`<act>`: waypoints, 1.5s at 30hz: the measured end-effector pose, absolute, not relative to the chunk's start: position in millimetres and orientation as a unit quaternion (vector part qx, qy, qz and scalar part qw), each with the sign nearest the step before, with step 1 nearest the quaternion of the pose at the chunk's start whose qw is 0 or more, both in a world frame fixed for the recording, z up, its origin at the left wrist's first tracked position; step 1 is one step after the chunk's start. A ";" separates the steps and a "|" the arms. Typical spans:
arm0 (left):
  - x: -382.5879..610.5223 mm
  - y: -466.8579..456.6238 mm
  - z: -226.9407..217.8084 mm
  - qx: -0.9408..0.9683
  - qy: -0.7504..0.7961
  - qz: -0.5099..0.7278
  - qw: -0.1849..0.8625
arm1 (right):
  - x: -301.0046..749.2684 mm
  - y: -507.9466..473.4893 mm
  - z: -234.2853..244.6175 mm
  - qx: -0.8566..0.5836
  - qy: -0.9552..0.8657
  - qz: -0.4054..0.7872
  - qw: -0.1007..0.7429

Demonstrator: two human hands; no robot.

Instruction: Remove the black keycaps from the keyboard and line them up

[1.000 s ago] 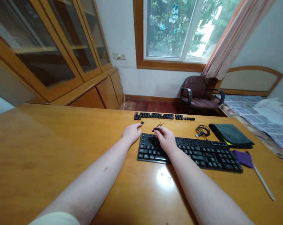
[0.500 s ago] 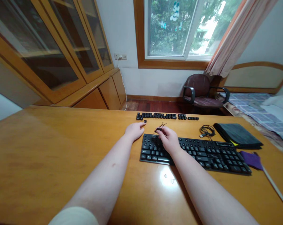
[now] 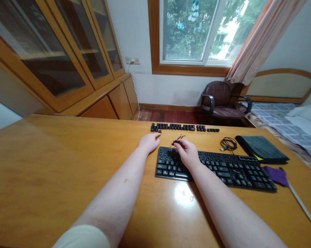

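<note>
A black keyboard point(image 3: 217, 168) lies on the wooden desk, with its top row of keycaps off and the stems showing. My right hand point(image 3: 188, 152) is above its upper left part, fingers closed around the dark handle of a keycap puller point(image 3: 176, 141), whose thin wires stick out. My left hand point(image 3: 149, 143) rests on the desk beyond the keyboard's left corner. Its fingertips are at a single loose black keycap point(image 3: 160, 132), just in front of a line of removed keycaps point(image 3: 174, 127) along the far desk edge. The keyboard keys under my right hand are hidden.
A coiled black USB cable point(image 3: 229, 144) and a folded dark cloth point(image 3: 261, 150) lie behind the keyboard's right end. A purple-headed brush point(image 3: 276, 175) with a pale handle lies at the right. Beyond the desk stand a chair point(image 3: 218, 98) and a glass-fronted cabinet point(image 3: 93, 84).
My left fingers have moved the loose keycap slightly away from me, closer to the line of keycaps. My right hand keeps its hold on the keycap puller. The view has shifted slightly.
</note>
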State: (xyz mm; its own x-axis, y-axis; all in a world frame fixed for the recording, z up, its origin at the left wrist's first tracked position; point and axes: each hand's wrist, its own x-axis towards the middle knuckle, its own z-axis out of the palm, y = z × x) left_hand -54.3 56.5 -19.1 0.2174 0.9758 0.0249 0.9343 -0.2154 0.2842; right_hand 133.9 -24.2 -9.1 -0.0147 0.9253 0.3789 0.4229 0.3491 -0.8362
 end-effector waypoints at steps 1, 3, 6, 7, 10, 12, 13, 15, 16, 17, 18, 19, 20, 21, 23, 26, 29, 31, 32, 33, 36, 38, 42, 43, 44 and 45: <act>-54.6 57.0 -19.4 0.771 0.620 0.102 0.104 | 133.9 -24.2 -9.1 -0.508 -0.664 0.260 0.484; -55.0 58.0 -20.0 0.766 0.626 0.105 0.102 | 134.0 -24.3 -8.7 -0.507 -0.665 0.259 0.483; -54.8 58.6 -20.3 0.763 0.629 0.104 0.101 | 133.7 -24.6 -7.7 -0.509 -0.665 0.255 0.482; -54.6 58.6 -20.2 0.764 0.629 0.103 0.101 | 133.6 -24.7 -7.4 -0.511 -0.665 0.254 0.482; -54.0 58.3 -19.1 0.765 0.628 0.097 0.101 | 133.3 -24.7 -7.2 -0.512 -0.667 0.252 0.480; -53.7 58.2 -18.3 0.767 0.626 0.093 0.101 | 133.3 -24.4 -7.7 -0.508 -0.667 0.254 0.482; -53.6 58.3 -18.0 0.768 0.625 0.091 0.102 | 133.4 -24.3 -8.0 -0.507 -0.666 0.256 0.484; -53.3 58.4 -17.7 0.770 0.624 0.087 0.102 | 133.7 -24.2 -8.4 -0.506 -0.666 0.257 0.484; -53.1 58.4 -17.7 0.770 0.624 0.085 0.102 | 133.8 -24.2 -8.5 -0.506 -0.667 0.258 0.483; -52.9 58.4 -17.8 0.770 0.624 0.084 0.102 | 133.8 -24.3 -8.4 -0.507 -0.667 0.258 0.481; -52.6 58.4 -18.0 0.770 0.624 0.083 0.102 | 133.7 -24.3 -8.3 -0.508 -0.667 0.258 0.480; -52.4 58.4 -18.3 0.770 0.624 0.083 0.101 | 133.6 -24.4 -8.0 -0.509 -0.667 0.258 0.480; -52.1 58.4 -18.7 0.770 0.625 0.083 0.100 | 133.5 -24.5 -7.6 -0.510 -0.667 0.258 0.479; -51.9 58.4 -19.1 0.769 0.625 0.084 0.099 | 133.4 -24.5 -7.3 -0.510 -0.667 0.258 0.478; -51.7 58.7 -19.9 0.768 0.627 0.087 0.099 | 133.2 -24.4 -6.8 -0.510 -0.667 0.258 0.478; -52.1 59.5 -20.7 0.762 0.633 0.094 0.100 | 133.3 -24.1 -6.9 -0.510 -0.666 0.260 0.479; -52.9 60.5 -20.8 0.754 0.641 0.100 0.101 | 133.4 -24.0 -7.4 -0.511 -0.663 0.263 0.480; -53.2 60.8 -20.8 0.752 0.643 0.103 0.101 | 133.2 -24.3 -7.4 -0.511 -0.663 0.266 0.478; -53.3 60.9 -20.8 0.751 0.644 0.105 0.101 | 133.2 -24.5 -7.3 -0.511 -0.664 0.266 0.477; -53.4 60.9 -20.8 0.750 0.645 0.106 0.101 | 133.2 -24.7 -7.1 -0.512 -0.664 0.266 0.476; -53.3 61.0 -21.1 0.748 0.647 0.108 0.101 | 133.5 -24.9 -6.8 -0.514 -0.665 0.263 0.473; -53.3 61.3 -21.5 0.746 0.649 0.109 0.100 | 133.8 -24.8 -6.8 -0.515 -0.667 0.262 0.471; -53.2 62.5 -22.5 0.745 0.651 0.109 0.098 | 134.1 -25.1 -6.5 -0.515 -0.669 0.263 0.468; -53.3 62.8 -22.7 0.744 0.652 0.109 0.097 | 134.1 -25.2 -6.4 -0.515 -0.668 0.263 0.468; -53.4 63.0 -23.0 0.744 0.652 0.109 0.097 | 134.0 -25.3 -6.2 -0.516 -0.668 0.263 0.468; -53.6 63.2 -23.3 0.744 0.652 0.109 0.097 | 133.8 -25.3 -6.0 -0.516 -0.668 0.263 0.468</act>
